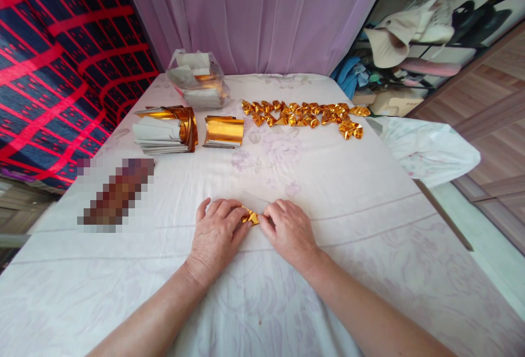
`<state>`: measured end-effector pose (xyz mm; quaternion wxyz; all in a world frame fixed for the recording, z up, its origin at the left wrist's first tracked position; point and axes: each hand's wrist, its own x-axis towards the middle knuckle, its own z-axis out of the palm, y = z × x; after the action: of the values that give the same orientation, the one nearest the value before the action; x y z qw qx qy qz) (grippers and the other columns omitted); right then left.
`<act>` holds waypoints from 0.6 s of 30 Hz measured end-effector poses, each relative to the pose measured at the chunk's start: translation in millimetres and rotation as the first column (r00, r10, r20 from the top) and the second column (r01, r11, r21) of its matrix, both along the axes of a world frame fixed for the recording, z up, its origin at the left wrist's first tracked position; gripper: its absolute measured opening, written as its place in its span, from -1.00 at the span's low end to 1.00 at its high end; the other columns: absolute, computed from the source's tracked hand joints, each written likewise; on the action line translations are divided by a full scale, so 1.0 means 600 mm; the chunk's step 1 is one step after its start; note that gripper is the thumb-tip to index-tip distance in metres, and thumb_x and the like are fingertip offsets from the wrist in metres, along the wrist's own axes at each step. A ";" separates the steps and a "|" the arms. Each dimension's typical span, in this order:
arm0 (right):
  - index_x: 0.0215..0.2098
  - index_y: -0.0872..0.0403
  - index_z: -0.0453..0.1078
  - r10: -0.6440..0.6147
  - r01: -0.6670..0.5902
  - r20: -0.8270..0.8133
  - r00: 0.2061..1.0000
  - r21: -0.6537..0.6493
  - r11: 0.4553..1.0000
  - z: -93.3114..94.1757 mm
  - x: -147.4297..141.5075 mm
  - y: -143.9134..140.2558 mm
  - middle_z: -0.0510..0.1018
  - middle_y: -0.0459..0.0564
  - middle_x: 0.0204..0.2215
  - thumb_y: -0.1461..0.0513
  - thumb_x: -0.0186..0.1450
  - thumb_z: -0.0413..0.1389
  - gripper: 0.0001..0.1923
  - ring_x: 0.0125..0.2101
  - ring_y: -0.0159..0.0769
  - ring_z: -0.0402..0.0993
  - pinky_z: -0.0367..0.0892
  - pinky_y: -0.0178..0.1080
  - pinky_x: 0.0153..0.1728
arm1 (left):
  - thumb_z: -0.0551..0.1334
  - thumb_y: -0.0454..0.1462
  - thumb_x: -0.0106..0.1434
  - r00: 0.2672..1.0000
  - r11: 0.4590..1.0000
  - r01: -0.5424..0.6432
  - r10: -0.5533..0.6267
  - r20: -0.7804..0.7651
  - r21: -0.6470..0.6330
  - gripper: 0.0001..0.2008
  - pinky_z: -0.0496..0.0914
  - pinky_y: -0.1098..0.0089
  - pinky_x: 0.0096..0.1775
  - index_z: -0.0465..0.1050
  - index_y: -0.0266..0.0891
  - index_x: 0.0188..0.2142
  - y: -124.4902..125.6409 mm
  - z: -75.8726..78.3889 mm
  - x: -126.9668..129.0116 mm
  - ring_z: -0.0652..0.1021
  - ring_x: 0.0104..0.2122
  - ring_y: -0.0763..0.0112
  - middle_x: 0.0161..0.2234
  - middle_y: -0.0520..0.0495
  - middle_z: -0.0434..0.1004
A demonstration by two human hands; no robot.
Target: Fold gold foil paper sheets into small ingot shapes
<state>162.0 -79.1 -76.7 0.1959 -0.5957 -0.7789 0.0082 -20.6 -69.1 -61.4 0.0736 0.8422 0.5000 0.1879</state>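
Note:
Near the middle of the cloth-covered surface, both hands meet over a small sheet of gold foil paper (251, 217), partly folded, its pale side showing at the back. My left hand (217, 228) pinches its left part between thumb and fingers. At the right edge, my right hand (289, 228) grips it with thumb and fingertips. Much of the sheet is hidden under the fingers. Farther back lie several folded gold foil pieces (303, 113) in uneven rows. To their left are a small stack of gold foil sheets (223, 130) and a larger, fanned stack (164, 130).
A clear plastic bag (199, 81) with more sheets stands at the back left. A pixelated patch (118, 193) covers something on the left. A purple curtain (262, 18) hangs behind. Shelves with a cap (388, 40) stand at right, beside a white cloth bundle (430, 146).

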 end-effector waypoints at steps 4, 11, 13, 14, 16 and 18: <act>-0.47 0.05 0.32 -0.007 0.007 -0.005 1.000 0.003 1.000 0.000 -0.001 0.000 0.44 -0.08 -0.50 0.24 0.30 0.12 -0.82 -0.41 -0.31 0.35 0.08 -0.25 -0.35 | 0.20 -0.20 0.31 1.000 1.000 -0.002 0.002 -0.010 -0.011 -0.86 0.14 -0.07 0.11 0.51 -0.08 -0.17 -0.001 0.001 0.000 0.48 -0.11 0.17 -0.14 -0.05 0.55; -0.48 0.04 0.33 -0.024 0.024 0.005 1.000 -0.008 1.000 -0.001 -0.002 0.001 0.43 -0.09 -0.50 0.23 0.28 0.14 -0.83 -0.41 -0.31 0.35 0.08 -0.24 -0.36 | 0.21 -0.20 0.31 1.000 1.000 -0.005 0.005 -0.016 -0.012 -0.87 0.12 -0.07 0.11 0.50 -0.07 -0.17 -0.001 0.001 0.000 0.48 -0.10 0.17 -0.13 -0.05 0.54; -0.48 0.04 0.32 -0.025 0.025 0.004 1.000 -0.003 1.000 -0.002 -0.002 0.001 0.43 -0.10 -0.51 0.24 0.28 0.14 -0.82 -0.41 -0.31 0.35 0.08 -0.24 -0.36 | 0.21 -0.20 0.31 1.000 1.000 -0.005 0.005 -0.014 -0.009 -0.87 0.12 -0.07 0.11 0.50 -0.07 -0.17 0.000 0.000 0.000 0.48 -0.10 0.18 -0.13 -0.04 0.54; -0.48 0.04 0.32 -0.024 0.024 0.001 1.000 0.001 1.000 -0.002 -0.002 0.001 0.43 -0.10 -0.51 0.24 0.28 0.14 -0.82 -0.41 -0.31 0.35 0.08 -0.24 -0.36 | 0.21 -0.20 0.31 1.000 1.000 -0.005 0.005 -0.013 -0.007 -0.87 0.12 -0.07 0.11 0.50 -0.07 -0.17 -0.001 -0.001 0.000 0.48 -0.10 0.18 -0.13 -0.05 0.55; -0.48 0.04 0.32 -0.020 0.020 -0.005 1.000 0.005 1.000 -0.002 -0.002 0.001 0.44 -0.09 -0.50 0.24 0.29 0.13 -0.82 -0.41 -0.31 0.35 0.08 -0.24 -0.36 | 0.21 -0.20 0.31 1.000 1.000 -0.004 0.004 -0.011 -0.002 -0.87 0.13 -0.07 0.12 0.50 -0.07 -0.17 -0.001 -0.001 0.000 0.48 -0.10 0.18 -0.13 -0.05 0.55; -0.48 0.04 0.32 -0.023 0.023 -0.002 1.000 0.004 1.000 -0.002 -0.003 0.001 0.44 -0.09 -0.50 0.23 0.29 0.13 -0.82 -0.41 -0.31 0.35 0.08 -0.24 -0.36 | 0.21 -0.19 0.31 1.000 1.000 -0.006 0.006 -0.010 -0.002 -0.87 0.13 -0.07 0.12 0.50 -0.07 -0.17 -0.001 -0.001 0.000 0.48 -0.11 0.18 -0.13 -0.05 0.55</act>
<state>160.4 -78.7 -77.6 0.1982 -0.6041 -0.7719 0.0050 -20.5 -69.5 -61.9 0.0714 0.8417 0.5029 0.1833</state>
